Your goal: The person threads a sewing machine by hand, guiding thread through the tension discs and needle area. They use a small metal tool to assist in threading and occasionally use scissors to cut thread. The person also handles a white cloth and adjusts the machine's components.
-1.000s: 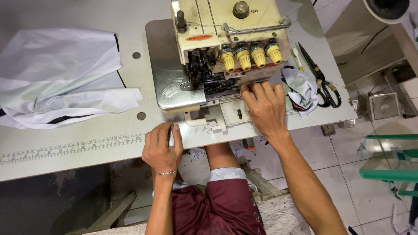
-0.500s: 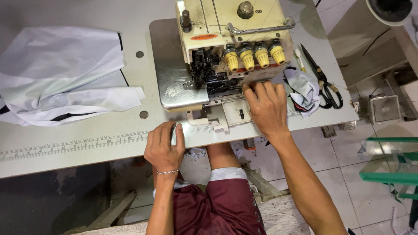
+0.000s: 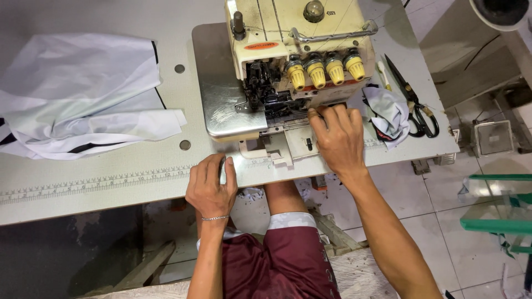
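Observation:
A cream overlock sewing machine (image 3: 288, 39) with several yellow tension knobs (image 3: 326, 69) stands on a pale grey table (image 3: 111, 177). My right hand (image 3: 337, 135) rests against the machine's open front, fingertips reaching into the dark looper area (image 3: 277, 102); whether it pinches anything is hidden. My left hand (image 3: 210, 185) grips the table's front edge, fingers curled over it, a thin bracelet on the wrist. A steel plate (image 3: 221, 94) lies left of the needle.
White fabric with black trim (image 3: 77, 99) is heaped at the table's left. A small crumpled cloth (image 3: 390, 111) and black scissors (image 3: 415, 105) lie to the machine's right. A ruler strip (image 3: 83, 185) runs along the front edge. Green framework (image 3: 499, 221) stands on the tiled floor.
The view has drifted slightly, so the machine sits a little higher and further right. My right hand has edged up towards the looper area. My left hand stays on the table edge.

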